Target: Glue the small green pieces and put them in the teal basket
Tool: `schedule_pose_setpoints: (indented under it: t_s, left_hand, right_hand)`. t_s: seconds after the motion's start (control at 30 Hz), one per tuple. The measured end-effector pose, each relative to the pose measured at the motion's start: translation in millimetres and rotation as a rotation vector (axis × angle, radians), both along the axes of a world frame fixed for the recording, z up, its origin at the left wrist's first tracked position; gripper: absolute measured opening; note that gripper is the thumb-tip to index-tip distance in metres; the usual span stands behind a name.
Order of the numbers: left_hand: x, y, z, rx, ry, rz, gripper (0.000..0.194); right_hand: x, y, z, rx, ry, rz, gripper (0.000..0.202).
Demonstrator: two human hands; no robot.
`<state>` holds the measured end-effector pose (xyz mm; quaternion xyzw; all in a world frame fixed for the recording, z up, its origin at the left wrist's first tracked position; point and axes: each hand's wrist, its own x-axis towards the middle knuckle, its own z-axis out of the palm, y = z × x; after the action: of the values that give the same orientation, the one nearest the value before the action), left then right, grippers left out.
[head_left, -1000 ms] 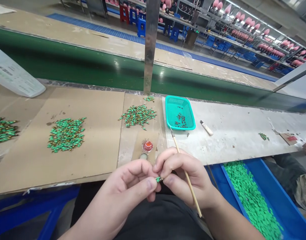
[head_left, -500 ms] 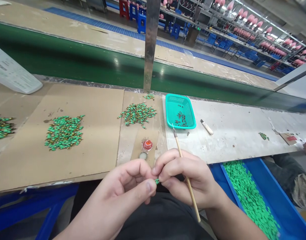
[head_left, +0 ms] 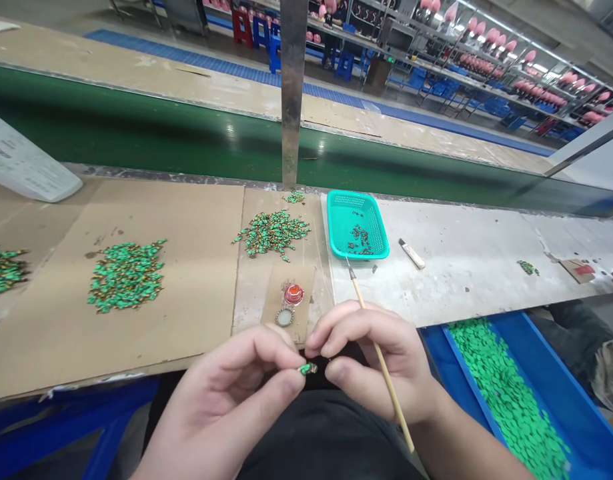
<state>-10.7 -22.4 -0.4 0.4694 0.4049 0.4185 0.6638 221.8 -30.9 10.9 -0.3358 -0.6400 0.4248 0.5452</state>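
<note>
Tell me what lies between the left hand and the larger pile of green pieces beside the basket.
In the head view, a pale round cap, nearer the left hand, and a red dish, nearer the pile, both on cardboard.

The small piece is green (brush handle tan, basket teal).

You hold a small green piece between the thumb and index fingertip of your left hand. Its green part sits against your fingertips, and its darker, metallic-looking end juts out to the right, roughly level and apart from the opposite fingers. A slim brush slants through the fingers of your right hand: pale wooden handle, dark collar, thin light tip pointing away from you, butt end toward you and lower right.
</note>
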Motion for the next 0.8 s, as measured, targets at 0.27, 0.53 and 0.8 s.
schedule_pose_setpoints:
  t_s: [0.27, 0.53, 0.8]
  left_hand:
    - [-10.4, 1.6, 0.2, 0.611, 0.17, -0.018, 0.039]
    - [-12.1, 3.3, 3.2, 0.691, 0.277, -0.003, 0.034]
    - [-7.4, 4.3, 1.0, 0.44, 0.31, 0.008, 0.022]
  right_hand:
    - [-3.9, -0.8, 6.6, 0.15, -0.092, -0.023, 0.015]
    - [-8.5, -3.1, -0.8, 0.147, -0.075, -0.034, 0.016]
    - [-11.0, -2.0, 1.1, -0.007, -0.05, -0.082, 0.011]
